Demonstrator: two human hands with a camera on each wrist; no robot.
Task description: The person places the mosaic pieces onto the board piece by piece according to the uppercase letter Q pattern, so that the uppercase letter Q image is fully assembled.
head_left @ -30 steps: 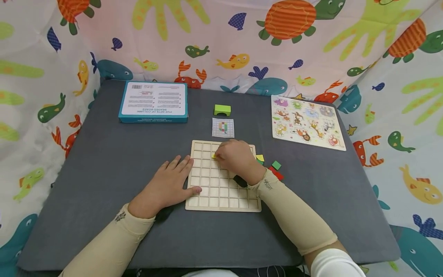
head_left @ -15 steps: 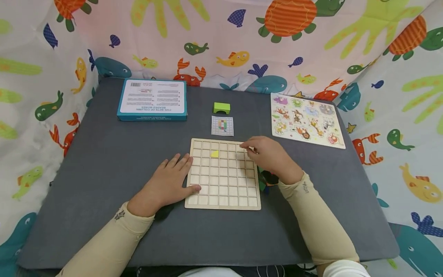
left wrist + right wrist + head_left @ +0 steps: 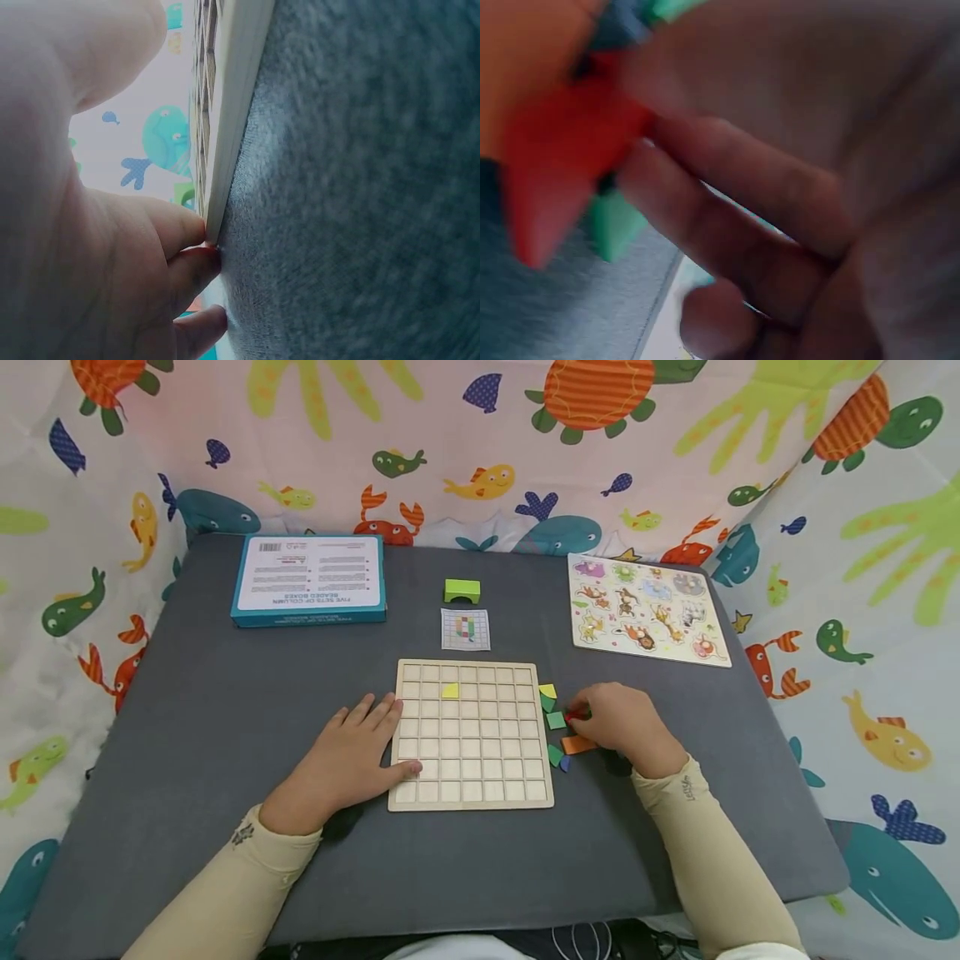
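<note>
A wooden grid board (image 3: pixel 471 752) lies on the grey table, with one yellow block (image 3: pixel 450 691) in an upper cell. My left hand (image 3: pixel 347 764) rests flat along the board's left edge, fingers spread and thumb over the rim; the left wrist view shows fingertips (image 3: pixel 196 225) right at the board's side. Right of the board, my right hand (image 3: pixel 621 722) pinches a red block (image 3: pixel 570 142) between thumb and fingers, most of it hidden from the head view. Close by lie an orange block (image 3: pixel 577 744), several green pieces (image 3: pixel 555 720), a yellow piece (image 3: pixel 547 691) and a small blue piece (image 3: pixel 565 763).
Behind the board lie a pattern card (image 3: pixel 465 630) and a green arch block (image 3: pixel 462 591). A blue and white box (image 3: pixel 309 581) sits at the back left, an animal puzzle board (image 3: pixel 651 610) at the back right. A printed cloth (image 3: pixel 315 460) surrounds the table.
My right hand has left the board, where the yellow block now shows in its cell, and has moved right to the loose blocks, taking hold of the red one. My left hand stays put.
</note>
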